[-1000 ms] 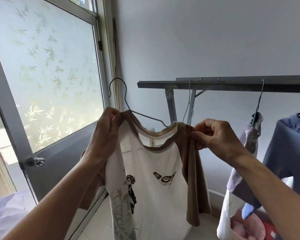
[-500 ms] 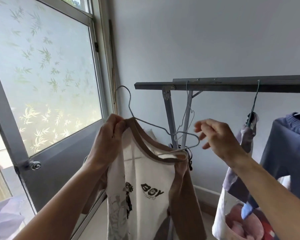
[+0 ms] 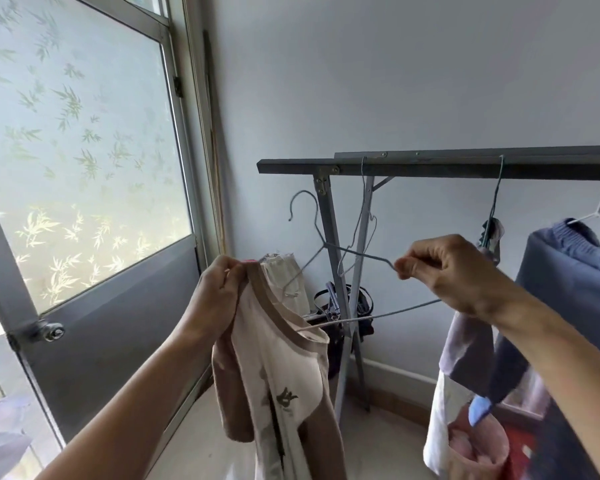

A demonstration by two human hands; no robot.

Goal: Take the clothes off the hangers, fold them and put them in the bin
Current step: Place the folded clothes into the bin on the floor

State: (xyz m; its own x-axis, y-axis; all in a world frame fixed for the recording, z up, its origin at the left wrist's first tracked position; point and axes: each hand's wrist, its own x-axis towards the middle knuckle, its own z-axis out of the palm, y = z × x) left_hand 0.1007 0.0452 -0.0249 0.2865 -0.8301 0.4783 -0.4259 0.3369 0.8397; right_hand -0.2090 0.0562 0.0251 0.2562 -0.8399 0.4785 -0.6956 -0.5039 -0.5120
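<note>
A white T-shirt [image 3: 284, 368] with brown sleeves and brown collar hangs down from my left hand [image 3: 219, 292], which grips it at the shoulder. My right hand [image 3: 444, 271] pinches the right corner of a thin wire hanger [image 3: 343, 251]. The hanger is tilted, hook up at the left, and its bottom wire still reaches into the shirt's neck opening. A grey metal clothes rack [image 3: 430, 166] stands behind. A blue garment [image 3: 575, 271] hangs on it at the right on a white hanger.
A frosted glass door [image 3: 84, 150] with a metal latch fills the left. An empty wire hanger [image 3: 362, 209] and a small grey garment [image 3: 492, 233] hang on the rack. A pink bin [image 3: 478, 445] with clothes sits low at the right. Dark bags lie at the rack's foot.
My right hand let go of the shirt's right shoulder, took the hanger's end and drew it rightward. The shirt slid off that side and now droops from my left hand.
</note>
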